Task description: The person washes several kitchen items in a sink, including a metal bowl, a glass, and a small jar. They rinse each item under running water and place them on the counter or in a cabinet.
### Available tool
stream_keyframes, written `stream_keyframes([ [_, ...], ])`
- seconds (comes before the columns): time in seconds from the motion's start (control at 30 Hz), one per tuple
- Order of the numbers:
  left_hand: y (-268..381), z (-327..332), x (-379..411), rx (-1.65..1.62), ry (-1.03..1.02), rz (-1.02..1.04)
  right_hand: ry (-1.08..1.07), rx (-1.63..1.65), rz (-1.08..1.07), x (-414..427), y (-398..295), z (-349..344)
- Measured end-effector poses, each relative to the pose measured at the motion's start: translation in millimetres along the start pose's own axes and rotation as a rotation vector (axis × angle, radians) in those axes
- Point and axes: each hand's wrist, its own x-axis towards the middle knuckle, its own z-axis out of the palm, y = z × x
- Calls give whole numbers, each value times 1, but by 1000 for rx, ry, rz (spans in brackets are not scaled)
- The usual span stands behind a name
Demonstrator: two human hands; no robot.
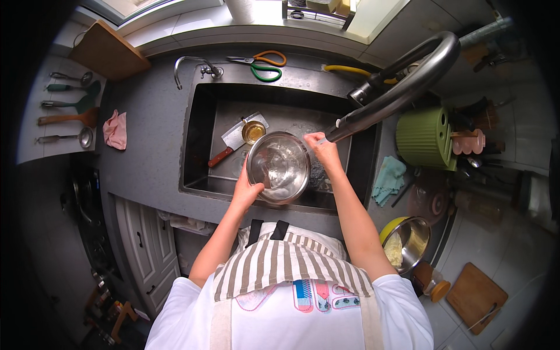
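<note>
A round metal bowl is held over the sink by my left hand, whose thumb lies over its near left rim. My right hand is beside the bowl's right edge, at the lower end of the large curved faucet; whether its fingers grip the spout I cannot tell. Water runs or splashes in the sink below this hand. On the sink floor, left of the bowl, lies a cleaver with a reddish wooden handle. Against its blade is a small cup of amber colour, partly behind the bowl.
Scissors with orange and green handles lie on the back ledge beside a small tap. A pink cloth is on the left counter. At right are a green knife holder, a teal cloth and a yellow-green bowl holding leafy food.
</note>
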Motion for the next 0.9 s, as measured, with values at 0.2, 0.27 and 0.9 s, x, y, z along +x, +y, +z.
stream_keyframes([
  [0.2, 8, 2, 7, -74, 56, 9, -260, 170, 56, 0, 12, -14],
  [0.27, 13, -6, 10, -86, 18, -118, -307, 218, 236, -4, 3, -20],
  [0.9, -52, 53, 107, -455, 167, -11, 135, -175, -79, -33, -14, -14],
])
